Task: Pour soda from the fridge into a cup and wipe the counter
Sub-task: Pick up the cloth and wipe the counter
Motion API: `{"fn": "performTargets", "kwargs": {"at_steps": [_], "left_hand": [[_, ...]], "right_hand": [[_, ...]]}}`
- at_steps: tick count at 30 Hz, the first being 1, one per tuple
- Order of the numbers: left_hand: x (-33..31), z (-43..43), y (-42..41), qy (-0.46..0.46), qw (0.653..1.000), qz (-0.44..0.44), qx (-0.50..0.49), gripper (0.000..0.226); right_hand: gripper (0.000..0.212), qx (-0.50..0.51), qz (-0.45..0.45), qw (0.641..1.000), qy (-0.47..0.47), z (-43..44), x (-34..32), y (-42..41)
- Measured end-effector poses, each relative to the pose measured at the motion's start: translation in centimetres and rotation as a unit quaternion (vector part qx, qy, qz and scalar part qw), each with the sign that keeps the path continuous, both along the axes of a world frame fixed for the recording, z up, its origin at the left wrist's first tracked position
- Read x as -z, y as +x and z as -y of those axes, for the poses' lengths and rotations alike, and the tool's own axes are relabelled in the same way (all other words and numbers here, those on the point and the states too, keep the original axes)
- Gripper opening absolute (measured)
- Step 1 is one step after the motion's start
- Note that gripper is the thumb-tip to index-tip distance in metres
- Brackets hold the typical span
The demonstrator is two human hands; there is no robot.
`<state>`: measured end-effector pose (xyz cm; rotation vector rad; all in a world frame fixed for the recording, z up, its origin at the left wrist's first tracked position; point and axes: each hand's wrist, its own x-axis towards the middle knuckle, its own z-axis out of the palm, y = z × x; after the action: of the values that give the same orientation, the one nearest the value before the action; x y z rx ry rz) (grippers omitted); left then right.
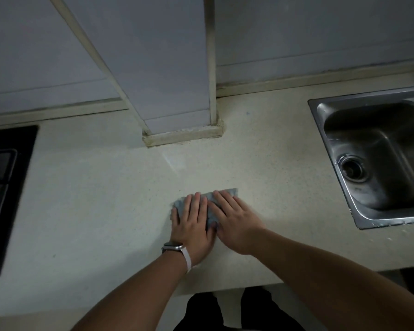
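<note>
A grey-blue cloth (230, 192) lies flat on the pale speckled counter (93, 199), near its front edge and about midway between the stove and the sink. My left hand (194, 225), with a watch on a white strap at the wrist, presses flat on the cloth's left part. My right hand (234, 220) presses flat on its right part, fingers pointing away from me. Both palms cover most of the cloth; only its far edge and a strip between the hands show. No cup or soda is in view.
A steel sink (378, 163) with a drain is set into the counter at the right. A black stove top (5, 187) sits at the left edge. A tiled wall column (177, 91) juts onto the counter behind the cloth. Dark trouser legs show below the counter's front edge.
</note>
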<state>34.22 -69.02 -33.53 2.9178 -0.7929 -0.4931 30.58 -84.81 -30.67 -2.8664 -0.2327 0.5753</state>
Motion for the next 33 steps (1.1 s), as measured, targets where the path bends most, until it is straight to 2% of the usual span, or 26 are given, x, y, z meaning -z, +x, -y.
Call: {"fn": "performTargets", "kwargs": {"at_steps": [7,10,13,17,20,22,25,27,31,33], "left_hand": [[-1.2,-1.8,-4.3,0.004,0.999,-0.038,0.027,0.069],[-2.1,-2.0,-4.3,-0.009,0.999,-0.044,0.019,0.066],[-3.4,-2.1,-2.7,-0.046,0.999,-0.018,-0.005,0.057],[-4.4,-2.6,-0.7,-0.038,0.998,-0.023,-0.054,0.04],[-4.6,-2.8,-0.8,-0.04,0.992,-0.058,-0.1,0.035],[-4.8,-2.8,-1.1,-0.066,0.987,-0.07,-0.127,0.022],[-5.7,-2.5,-1.6,-0.093,0.981,-0.093,-0.142,0.014],[-6.1,-2.8,-1.7,-0.121,0.971,-0.123,-0.165,0.014],[-6.7,-4.5,-0.7,-0.208,0.932,-0.206,-0.214,0.015],[-7.2,-5.4,0.4,-0.256,0.912,-0.217,-0.234,0.018]], "right_hand": [[0.061,0.007,-0.007,1.0,0.025,-0.8,-0.4,-4.7],[0.059,0.002,0.005,0.998,0.063,-0.3,-1.3,-4.6],[0.056,0.071,-0.007,0.993,0.093,0.6,-2.3,-3.5],[0.055,0.126,-0.054,0.988,0.065,2.3,-2.6,-2.4],[0.045,0.14,-0.084,0.985,0.06,2.7,-2.6,-1.9],[0.038,0.152,-0.088,0.982,0.074,2.6,-2.7,-1.6],[0.017,0.172,-0.106,0.974,0.105,2.1,-3.4,-1.3],[0.01,0.209,-0.128,0.96,0.138,1.6,-3.8,-1.0],[0.014,0.289,-0.144,0.923,0.209,0.9,-4.9,0.2],[0.014,0.323,-0.134,0.906,0.238,0.5,-5.7,1.3]]}}
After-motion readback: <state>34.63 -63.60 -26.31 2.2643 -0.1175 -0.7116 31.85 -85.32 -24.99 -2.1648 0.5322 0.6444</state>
